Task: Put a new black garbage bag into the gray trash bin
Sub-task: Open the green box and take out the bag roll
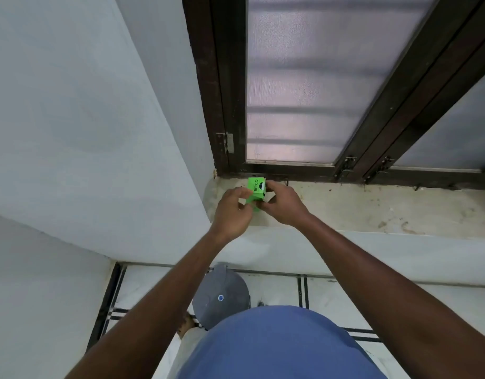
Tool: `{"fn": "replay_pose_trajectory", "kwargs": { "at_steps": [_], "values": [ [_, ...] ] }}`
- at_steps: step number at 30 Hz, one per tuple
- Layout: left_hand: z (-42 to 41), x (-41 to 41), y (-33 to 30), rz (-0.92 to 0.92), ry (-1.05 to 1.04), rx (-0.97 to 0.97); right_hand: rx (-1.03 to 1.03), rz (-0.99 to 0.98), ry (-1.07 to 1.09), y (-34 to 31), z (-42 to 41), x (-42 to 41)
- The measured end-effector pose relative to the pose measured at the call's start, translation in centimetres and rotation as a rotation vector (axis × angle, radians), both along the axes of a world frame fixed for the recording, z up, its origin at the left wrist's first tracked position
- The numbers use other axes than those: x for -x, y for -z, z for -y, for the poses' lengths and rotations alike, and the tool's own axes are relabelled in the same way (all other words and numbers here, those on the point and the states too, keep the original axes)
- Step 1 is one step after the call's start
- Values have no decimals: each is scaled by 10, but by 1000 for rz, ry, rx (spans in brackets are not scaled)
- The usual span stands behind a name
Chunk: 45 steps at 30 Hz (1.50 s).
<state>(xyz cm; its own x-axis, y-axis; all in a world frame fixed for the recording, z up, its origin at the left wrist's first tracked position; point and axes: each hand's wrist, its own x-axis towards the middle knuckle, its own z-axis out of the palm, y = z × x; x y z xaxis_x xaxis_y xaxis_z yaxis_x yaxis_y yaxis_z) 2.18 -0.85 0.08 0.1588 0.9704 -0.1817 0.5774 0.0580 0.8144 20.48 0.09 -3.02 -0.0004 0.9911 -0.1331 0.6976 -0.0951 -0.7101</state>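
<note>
Looking down from my head, both my hands are out in front of me over the pale stone window sill [372, 206], and between them I hold a small bright green box [255, 190] with black lettering on its side. My left hand [234, 212] has its fingers curled in, thumb and fingertips pinching the box's left side, with the lower fingers folded under toward the palm. My right hand [283, 205] wraps the right and near side of the box, fingers bent round it and the thumb up by the top edge where a black and white patch shows. The box is tilted, and I cannot tell whether its far bottom corner touches the sill or hangs just above it. It sits close to the left end of the sill, just in front of the dark wooden window frame [227, 105], which holds a mesh screen [304, 91] with bars showing faintly behind it. A pale wall [85, 119] closes the left side. Down below, between my forearms, the gray trash bin [222, 295] stands on the white tiled floor [345, 294] close to the wall under the sill, its round lid closed and a small round mark on top. My blue shirt [277, 346] fills the bottom of the view, covering the bin's near edge.
</note>
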Motion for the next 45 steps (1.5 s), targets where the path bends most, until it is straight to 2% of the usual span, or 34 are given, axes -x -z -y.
{"fn": "replay_pose_trajectory", "kwargs": {
  "at_steps": [2, 6, 11, 14, 16, 18, 20, 22, 26, 30, 35, 39, 42, 45],
  "values": [
    [2, -1, -3, -15, -22, -53, -13, 10, -18, -2, 1, 3],
    [-2, -2, -6, -192, 57, -275, -40, 15, -38, -8, 7, 13],
    [-11, -5, -19, -362, 125, -301, -25, 35, -45, -13, 10, 13],
    [-13, -4, -26, -382, 6, -412, -7, 58, -12, -14, 12, 9],
    [-13, -3, -33, -475, -28, -475, -3, 61, 18, -13, 13, 7],
    [-15, 0, -30, -544, 65, -465, 1, 83, 44, -12, 13, 7],
    [-17, 4, -21, -491, 218, -388, -5, 125, 84, -9, 14, 7],
    [-18, 3, -15, -359, 265, -273, -8, 128, 103, -9, 14, 7],
    [-22, -8, -8, -59, -24, 4, 13, 64, 79, -16, 15, 4],
    [-26, -11, -2, 121, -125, 122, -101, -99, 106, -24, 12, -2],
    [-21, -19, -1, 122, -59, 131, -90, -176, 121, -31, 9, -6],
    [-12, -25, 7, 48, 47, 6, -35, -188, 189, -32, 5, -3],
    [-12, -32, 10, 75, -33, -58, -4, -269, 230, -29, 2, -3],
    [-18, -34, 12, 161, -124, -36, 18, -369, 257, -26, 1, -5]
  ]
}}
